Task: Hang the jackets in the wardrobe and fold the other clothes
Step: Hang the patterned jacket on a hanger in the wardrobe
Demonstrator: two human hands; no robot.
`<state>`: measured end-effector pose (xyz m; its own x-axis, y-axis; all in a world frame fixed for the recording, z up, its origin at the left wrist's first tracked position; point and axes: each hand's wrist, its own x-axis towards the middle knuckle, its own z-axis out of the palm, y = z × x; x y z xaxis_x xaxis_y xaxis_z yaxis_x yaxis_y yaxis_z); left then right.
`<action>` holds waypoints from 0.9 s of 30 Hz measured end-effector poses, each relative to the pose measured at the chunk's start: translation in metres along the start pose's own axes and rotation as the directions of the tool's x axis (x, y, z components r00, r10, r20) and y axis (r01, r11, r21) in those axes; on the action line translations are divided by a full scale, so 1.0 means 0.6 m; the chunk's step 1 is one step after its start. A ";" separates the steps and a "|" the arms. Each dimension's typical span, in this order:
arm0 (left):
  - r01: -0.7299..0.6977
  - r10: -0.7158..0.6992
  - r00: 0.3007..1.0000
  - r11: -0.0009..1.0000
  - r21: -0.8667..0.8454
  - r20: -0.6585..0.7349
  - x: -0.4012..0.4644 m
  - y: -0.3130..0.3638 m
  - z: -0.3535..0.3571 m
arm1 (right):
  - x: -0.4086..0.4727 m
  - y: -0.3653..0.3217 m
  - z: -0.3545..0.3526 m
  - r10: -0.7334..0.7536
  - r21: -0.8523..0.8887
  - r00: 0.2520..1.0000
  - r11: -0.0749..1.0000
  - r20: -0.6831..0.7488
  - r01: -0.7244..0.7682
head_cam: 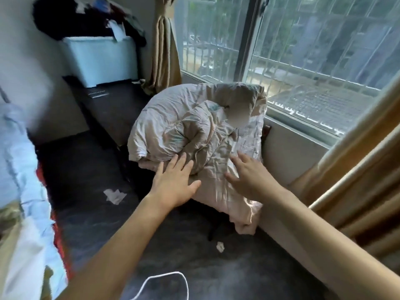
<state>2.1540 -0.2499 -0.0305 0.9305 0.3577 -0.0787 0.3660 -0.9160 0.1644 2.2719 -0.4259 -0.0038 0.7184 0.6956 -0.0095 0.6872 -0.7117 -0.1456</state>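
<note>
Head view: both hands reach fwd w/ fingers spread & straight, gripping nothing. Left hand (173, 185) hovers at or just on the near-left edge of the crumpled quilt (194, 131); can't tell if fingertips actually touch the fabric. Right hand (249, 174) lies over the lower-right part of the same bundle, palm down, prob resting on it.

Quilt is a pale beige/pink wad heaped on what looks like a chair or stool (mostly hidden) just beside the window (303, 61), its lower corner trailing down toward the dark floor (91, 191). So the bundle sits directly ahead of & between both hands, bulk of it beyond the fingertips, nearer edge under the palms.

Risks, as I judge them:
- Bundle is bulky & loosely balanced; grabbing only the near edge could drag the whole heap off its perch onto the floor.
- Trailing corner could snag on whatever supports it, or get stepped on.
- Bits of tissue (114, 195) on the floor could stick to fabric if it drops.
- White cable (164, 282) loops near the person's feet = trip/tangle hazard when stepping back.
- Curtain (357, 191) hangs close on the right; a wide lift could catch it.
- This may be bedding, not clothing; dark clothes pile (86, 20) sits on the pale blue box (99, 59) far left, well apart from both hands.
</note>
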 end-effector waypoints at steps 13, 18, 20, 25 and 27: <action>0.566 -0.574 0.819 0.813 -0.137 -0.018 -0.089 -0.312 -0.006 | 0.258 -0.307 0.049 -0.514 0.064 0.842 0.857 0.161 0.511; 0.720 -0.726 0.688 0.683 -0.127 -0.003 -0.127 -0.384 0.000 | 0.318 -0.436 0.100 -0.673 0.129 0.717 0.739 0.179 0.661; 0.766 -0.773 0.635 0.630 -0.126 -0.005 -0.128 -0.406 -0.001 | 0.341 -0.475 0.113 -0.733 0.148 0.650 0.678 0.200 0.719; 0.862 -0.869 0.493 0.493 -0.117 -0.034 -0.116 -0.452 -0.017 | 0.427 -0.562 0.125 -0.842 0.189 0.491 0.532 0.224 0.826; 0.893 -0.900 0.434 0.435 -0.120 -0.037 -0.107 -0.464 -0.027 | 0.462 -0.593 0.121 -0.874 0.197 0.431 0.473 0.222 0.858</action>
<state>1.9926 -0.0151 -0.0550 0.0745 0.9865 -0.1457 0.9913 -0.0573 0.1188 2.2186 0.0275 -0.0267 -0.3153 0.9440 -0.0968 0.9207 0.2796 -0.2724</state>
